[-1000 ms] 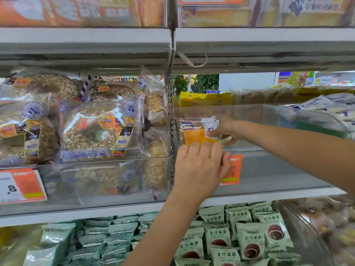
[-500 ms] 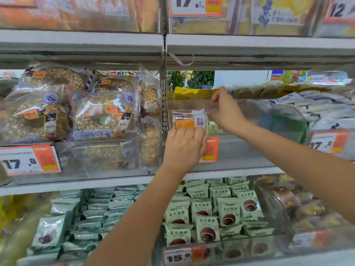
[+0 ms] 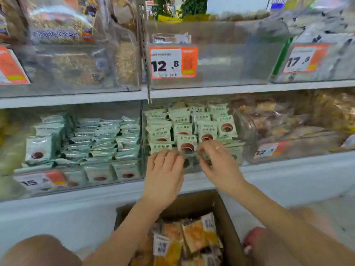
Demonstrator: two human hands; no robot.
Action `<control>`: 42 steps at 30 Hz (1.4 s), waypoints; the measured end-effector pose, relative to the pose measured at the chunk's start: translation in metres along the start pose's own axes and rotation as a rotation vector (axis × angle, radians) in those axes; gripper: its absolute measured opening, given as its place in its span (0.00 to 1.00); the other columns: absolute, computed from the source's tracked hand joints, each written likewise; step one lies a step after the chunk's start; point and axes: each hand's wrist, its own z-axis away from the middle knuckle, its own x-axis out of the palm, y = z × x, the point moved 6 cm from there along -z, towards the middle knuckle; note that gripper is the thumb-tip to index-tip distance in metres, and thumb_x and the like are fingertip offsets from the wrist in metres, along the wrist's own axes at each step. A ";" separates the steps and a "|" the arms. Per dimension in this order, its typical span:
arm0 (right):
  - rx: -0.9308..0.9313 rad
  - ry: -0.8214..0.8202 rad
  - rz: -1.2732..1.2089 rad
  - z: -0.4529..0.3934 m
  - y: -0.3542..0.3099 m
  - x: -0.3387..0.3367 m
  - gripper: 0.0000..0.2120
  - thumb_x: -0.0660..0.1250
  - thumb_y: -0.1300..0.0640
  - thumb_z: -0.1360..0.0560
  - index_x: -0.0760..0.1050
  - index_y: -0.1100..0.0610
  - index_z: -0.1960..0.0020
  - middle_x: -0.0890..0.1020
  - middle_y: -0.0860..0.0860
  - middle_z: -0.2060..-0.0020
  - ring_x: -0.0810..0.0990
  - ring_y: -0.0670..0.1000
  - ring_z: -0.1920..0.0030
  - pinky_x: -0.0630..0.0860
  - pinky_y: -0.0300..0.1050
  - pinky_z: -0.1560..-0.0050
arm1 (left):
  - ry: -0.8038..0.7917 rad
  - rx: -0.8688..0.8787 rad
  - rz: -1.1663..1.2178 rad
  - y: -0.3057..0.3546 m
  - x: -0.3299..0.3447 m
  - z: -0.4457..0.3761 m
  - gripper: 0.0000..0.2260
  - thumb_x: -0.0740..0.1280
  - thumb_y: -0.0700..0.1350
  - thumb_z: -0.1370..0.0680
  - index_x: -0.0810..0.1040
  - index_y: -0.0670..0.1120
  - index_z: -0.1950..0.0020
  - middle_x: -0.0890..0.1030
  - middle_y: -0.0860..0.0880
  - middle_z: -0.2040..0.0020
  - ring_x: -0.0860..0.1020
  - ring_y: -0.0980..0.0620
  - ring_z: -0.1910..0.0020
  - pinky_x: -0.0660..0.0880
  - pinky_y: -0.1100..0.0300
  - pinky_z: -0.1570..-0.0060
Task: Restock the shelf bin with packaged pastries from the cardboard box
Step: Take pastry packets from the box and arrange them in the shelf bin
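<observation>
The clear shelf bin (image 3: 230, 54) with the 12.8 price tag (image 3: 172, 62) stands on the upper shelf, and one packaged pastry (image 3: 171, 38) shows at its back left. Below me the open cardboard box (image 3: 224, 217) holds several orange and yellow packaged pastries (image 3: 192, 239). Both of my hands hover side by side above the box, in front of the lower shelf. My left hand (image 3: 163, 173) has relaxed fingers and holds nothing. The fingers of my right hand (image 3: 217, 162) hang loosely curled, and I see nothing in them. The picture is blurred.
Green snack packets fill two lower bins (image 3: 182, 127) (image 3: 86, 141). Bagged grain breads (image 3: 67, 54) sit upper left, white packets (image 3: 317, 54) upper right, brown pastries (image 3: 288, 121) lower right. My knee (image 3: 38, 250) is at the bottom left.
Both hands have let go of the pastry, now in the upper bin, and dropped to the lower shelf level. My view has tilted down, bringing the cardboard box into sight.
</observation>
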 end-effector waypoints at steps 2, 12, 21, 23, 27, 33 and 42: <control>0.109 -0.171 -0.049 0.043 0.011 0.042 0.06 0.66 0.62 0.26 0.72 0.56 0.50 0.78 0.52 0.55 0.76 0.54 0.53 0.74 0.49 0.56 | -0.244 -0.037 0.079 0.011 0.030 0.053 0.13 0.61 0.41 0.32 0.76 0.45 0.49 0.81 0.46 0.52 0.72 0.44 0.50 0.65 0.50 0.50; 0.191 -0.988 0.280 0.167 0.056 0.178 0.33 0.66 0.57 0.25 0.54 0.50 0.24 0.56 0.53 0.24 0.54 0.56 0.25 0.59 0.58 0.30 | -0.989 -0.828 0.328 0.012 0.089 0.253 0.18 0.62 0.45 0.23 0.69 0.50 0.33 0.70 0.49 0.31 0.70 0.45 0.35 0.71 0.45 0.38; 0.154 -1.153 0.496 0.209 0.080 0.222 0.54 0.74 0.49 0.33 0.37 0.50 0.23 0.48 0.54 0.23 0.44 0.57 0.24 0.42 0.62 0.27 | -1.027 -0.877 0.295 0.020 0.079 0.256 0.19 0.61 0.46 0.22 0.66 0.48 0.31 0.68 0.46 0.32 0.67 0.44 0.34 0.68 0.48 0.36; 0.135 -1.111 0.481 0.200 0.077 0.219 0.48 0.72 0.48 0.31 0.43 0.50 0.23 0.57 0.55 0.26 0.54 0.58 0.26 0.48 0.63 0.27 | -0.916 -0.885 0.312 0.017 0.076 0.245 0.17 0.62 0.46 0.22 0.69 0.47 0.33 0.69 0.46 0.32 0.67 0.46 0.34 0.69 0.49 0.36; 0.123 -1.044 0.416 0.180 0.064 0.198 0.41 0.71 0.48 0.31 0.52 0.50 0.25 0.63 0.54 0.30 0.59 0.57 0.29 0.56 0.65 0.30 | -0.698 -0.857 0.395 0.017 0.070 0.226 0.12 0.62 0.47 0.21 0.73 0.47 0.39 0.74 0.50 0.41 0.73 0.52 0.42 0.75 0.55 0.45; 0.369 -1.040 0.042 0.179 0.039 0.156 0.43 0.75 0.45 0.35 0.57 0.49 0.28 0.66 0.52 0.36 0.60 0.55 0.34 0.67 0.53 0.36 | -0.686 -1.362 0.848 0.028 0.077 0.226 0.27 0.60 0.63 0.23 0.66 0.46 0.32 0.74 0.50 0.44 0.77 0.53 0.49 0.78 0.55 0.49; 0.522 -0.732 -0.469 0.170 -0.006 0.107 0.47 0.75 0.46 0.33 0.48 0.42 0.24 0.53 0.43 0.26 0.51 0.49 0.26 0.54 0.53 0.28 | -0.516 -1.683 1.258 0.039 0.058 0.218 0.14 0.54 0.54 0.18 0.74 0.46 0.49 0.81 0.44 0.55 0.82 0.50 0.60 0.80 0.59 0.71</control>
